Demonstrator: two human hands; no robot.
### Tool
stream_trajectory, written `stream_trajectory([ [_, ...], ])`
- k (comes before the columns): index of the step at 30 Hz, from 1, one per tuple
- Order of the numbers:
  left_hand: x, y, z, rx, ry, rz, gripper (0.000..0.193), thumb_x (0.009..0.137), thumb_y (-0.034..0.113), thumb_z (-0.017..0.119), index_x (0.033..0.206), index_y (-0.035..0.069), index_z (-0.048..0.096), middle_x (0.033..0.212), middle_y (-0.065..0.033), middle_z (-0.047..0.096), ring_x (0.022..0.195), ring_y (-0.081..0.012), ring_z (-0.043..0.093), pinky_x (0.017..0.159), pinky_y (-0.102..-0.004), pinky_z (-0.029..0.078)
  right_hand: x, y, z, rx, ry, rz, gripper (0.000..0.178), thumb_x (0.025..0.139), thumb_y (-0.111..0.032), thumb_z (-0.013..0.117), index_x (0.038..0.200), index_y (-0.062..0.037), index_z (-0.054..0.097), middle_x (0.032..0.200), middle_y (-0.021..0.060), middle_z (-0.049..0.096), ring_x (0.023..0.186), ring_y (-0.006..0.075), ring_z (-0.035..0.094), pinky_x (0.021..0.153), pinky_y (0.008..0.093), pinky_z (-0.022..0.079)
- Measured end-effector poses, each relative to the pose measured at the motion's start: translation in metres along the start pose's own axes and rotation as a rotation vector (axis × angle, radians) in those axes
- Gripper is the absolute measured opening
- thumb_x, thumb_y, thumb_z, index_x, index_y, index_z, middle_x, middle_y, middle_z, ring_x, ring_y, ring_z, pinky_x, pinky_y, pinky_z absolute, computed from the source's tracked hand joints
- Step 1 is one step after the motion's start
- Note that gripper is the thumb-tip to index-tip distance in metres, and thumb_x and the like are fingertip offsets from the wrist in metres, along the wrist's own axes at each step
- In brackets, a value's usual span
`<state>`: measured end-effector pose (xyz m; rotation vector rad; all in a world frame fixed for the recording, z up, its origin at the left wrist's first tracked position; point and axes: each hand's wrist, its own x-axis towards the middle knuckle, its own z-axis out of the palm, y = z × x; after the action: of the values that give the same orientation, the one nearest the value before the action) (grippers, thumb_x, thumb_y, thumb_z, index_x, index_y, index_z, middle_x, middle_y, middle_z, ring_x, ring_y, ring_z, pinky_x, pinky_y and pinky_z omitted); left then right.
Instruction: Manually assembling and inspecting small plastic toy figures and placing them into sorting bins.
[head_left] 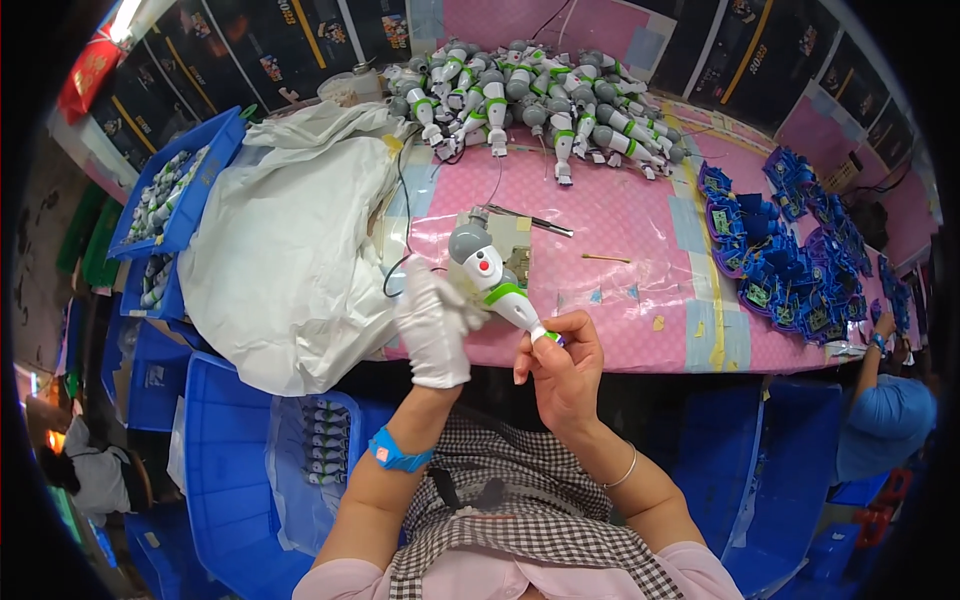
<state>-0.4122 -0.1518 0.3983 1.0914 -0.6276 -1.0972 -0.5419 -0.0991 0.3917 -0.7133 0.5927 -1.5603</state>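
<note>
A white, grey and green toy arm (515, 308) with a red button slants over the near edge of the pink-covered table. My right hand (565, 370) is bare and pinches its narrow lower end between thumb and fingers. Beside the arm's left side is my left hand (432, 325) in a white glove; motion blurs its fingers, so I cannot tell whether they touch the arm. Partly behind the arm's grey rounded top lies a metal fixture (518, 262). A dark, slim tool like tweezers (535, 219) rests just beyond it.
Similar toy arms (530, 95) are heaped at the back. White sheeting (290, 250) covers the left side, beside a blue crate (225, 150) of parts. Blue-purple parts (785, 265) with circuit boards lie right, near another person (885, 410). Blue bins (225, 430) stand below.
</note>
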Motion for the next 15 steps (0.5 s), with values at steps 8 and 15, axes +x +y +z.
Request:
stream_trajectory([
  [8,0.000,0.029,-0.020,-0.102,-0.120,0.059,0.015,0.092,0.020,0.054,0.085,0.007,0.051,0.072,-0.0018,0.055,0.062,-0.0102,0.055,0.065,-0.0310,0.051,0.007,-0.003,-0.012,0.236,0.035,0.162,0.016,0.086,-0.005,0.056,0.099,-0.0037,0.047,0.082,0.0133,0.060,0.067,0.0176,0.060,0.057,0.0298,0.051],
  [15,0.008,0.028,0.002,0.149,-0.476,-0.141,0.026,0.081,0.015,0.068,0.099,0.004,0.054,0.087,-0.0029,0.058,0.079,-0.0121,0.058,0.072,-0.0263,0.049,0.000,0.004,-0.009,0.041,-0.064,0.095,0.018,0.083,-0.004,0.059,0.096,-0.0021,0.047,0.076,0.0127,0.059,0.060,0.0161,0.058,0.050,0.0280,0.048],
])
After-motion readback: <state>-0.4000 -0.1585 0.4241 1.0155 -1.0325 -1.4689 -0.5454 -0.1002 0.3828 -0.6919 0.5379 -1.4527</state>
